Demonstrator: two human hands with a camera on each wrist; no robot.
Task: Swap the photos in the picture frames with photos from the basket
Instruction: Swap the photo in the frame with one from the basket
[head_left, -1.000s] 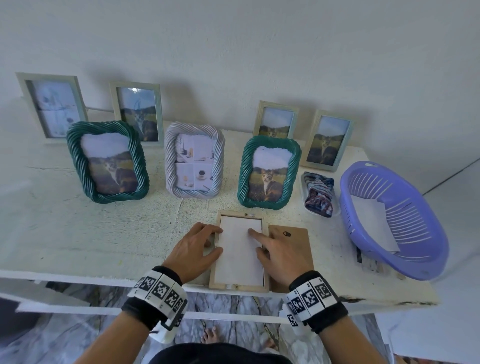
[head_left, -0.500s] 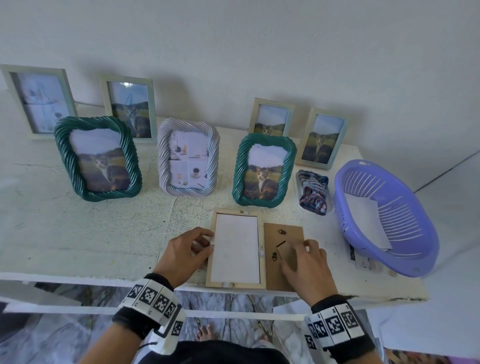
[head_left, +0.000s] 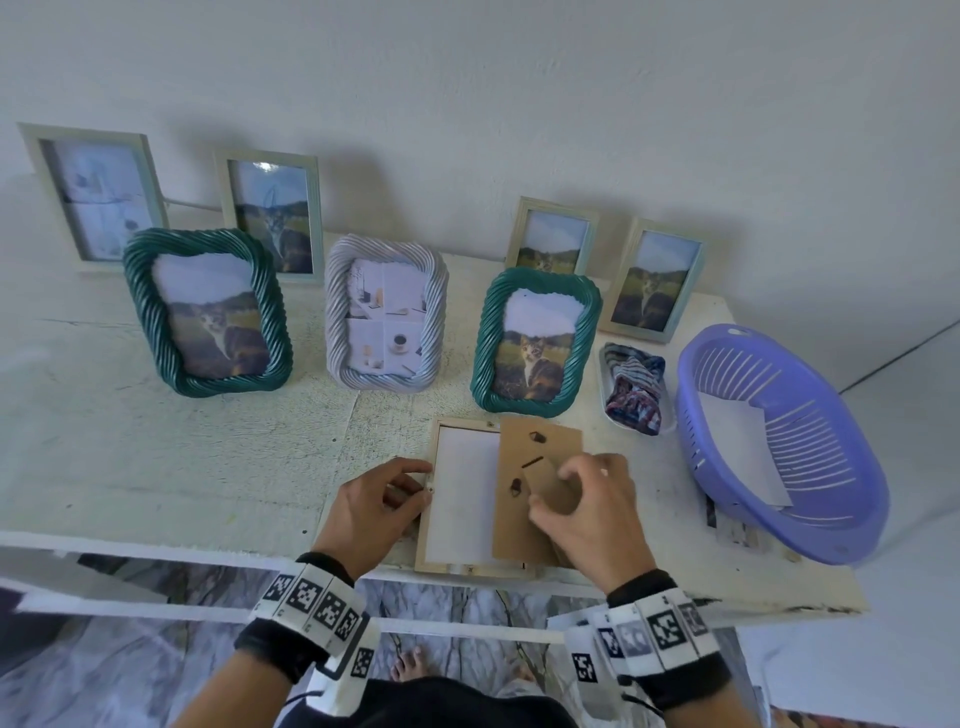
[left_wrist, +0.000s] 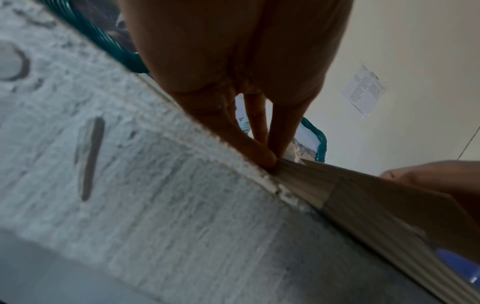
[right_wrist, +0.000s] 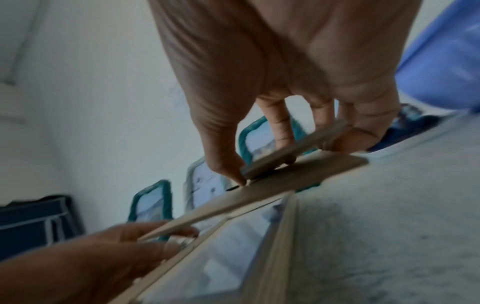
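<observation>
On the white table (head_left: 156, 457) a wooden frame (head_left: 427, 519) lies face down at the near edge, well apart from the purple basket (head_left: 852, 525) on the right, where one white sheet (head_left: 737, 441) rests inside. I judge I am at the closing step: a white photo back (head_left: 465, 493) sits in the frame, and the brown backing board (head_left: 524, 519) hangs tilted over its right half. My left hand (head_left: 371, 512) pinches the frame's left rail with curled fingers (left_wrist: 262, 158). My right hand (head_left: 589, 512) clamps the board's small stand flap (right_wrist: 288, 152) between thumb and fingers. Next I think the board must go down flat inside the rails, then the small tabs turn over it. The board is thin and stiff, with two dark hangers (head_left: 537, 437).
</observation>
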